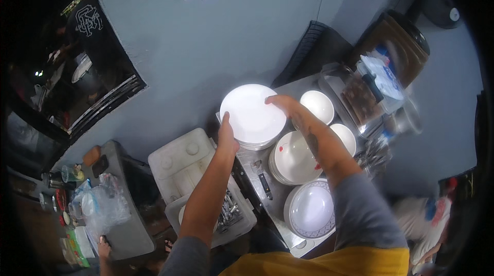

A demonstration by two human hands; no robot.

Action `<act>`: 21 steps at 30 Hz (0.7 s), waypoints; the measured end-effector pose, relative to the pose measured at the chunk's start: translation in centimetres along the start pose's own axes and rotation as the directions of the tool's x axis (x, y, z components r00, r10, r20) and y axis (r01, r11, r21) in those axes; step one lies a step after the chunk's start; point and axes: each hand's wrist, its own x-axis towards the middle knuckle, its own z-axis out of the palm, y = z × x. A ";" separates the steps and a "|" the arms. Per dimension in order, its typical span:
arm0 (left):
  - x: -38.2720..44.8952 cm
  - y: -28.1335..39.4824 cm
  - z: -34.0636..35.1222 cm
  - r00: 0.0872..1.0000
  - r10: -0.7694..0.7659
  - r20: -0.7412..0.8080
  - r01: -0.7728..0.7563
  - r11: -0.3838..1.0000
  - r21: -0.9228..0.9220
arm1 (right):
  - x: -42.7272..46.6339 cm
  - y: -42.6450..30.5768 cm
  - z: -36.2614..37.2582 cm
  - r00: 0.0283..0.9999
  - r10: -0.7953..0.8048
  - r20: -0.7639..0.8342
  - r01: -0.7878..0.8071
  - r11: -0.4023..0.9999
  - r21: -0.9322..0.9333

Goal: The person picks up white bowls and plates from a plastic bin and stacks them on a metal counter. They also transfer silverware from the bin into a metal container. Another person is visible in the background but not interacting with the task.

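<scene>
Both my hands grip a stack of white plates (252, 113) at the wall end of a metal table (247, 160). My left hand (228, 133) holds the left rim with its thumb on top, and my right hand (281, 104) holds the upper right rim. The undersides and most fingers are hidden. Beside the stack stand white bowls (318, 106), stacked larger bowls with red marks (295, 154), and a stack of bowls with patterned rims (312, 208). A dark-handled utensil (265, 185) lies on the metal near the table's left edge.
Left of the table, a plastic bin (247, 218) holds metal cutlery. A grey table (133, 233) carries plastic bags (110, 202), with another person's hand (103, 247) at its edge. Clear containers (359, 102) and cutlery (374, 156) stand right. A wall rises ahead.
</scene>
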 end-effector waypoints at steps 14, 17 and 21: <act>4.9 -2.7 -2.7 0.932 0.018 -0.362 0.111 0.936 0.334 | 1.2 1.2 -1.0 0.996 0.041 -0.075 -0.045 0.997 -0.055; 3.9 -2.8 -3.2 0.966 0.070 -0.248 0.048 0.896 0.441 | 1.5 1.7 -1.4 0.993 0.008 -0.115 -0.036 0.968 -0.248; 1.8 -2.3 -2.2 0.991 0.075 -0.107 -0.029 0.925 0.380 | 3.8 2.8 -2.4 0.981 -0.057 -0.185 -0.027 0.908 -0.419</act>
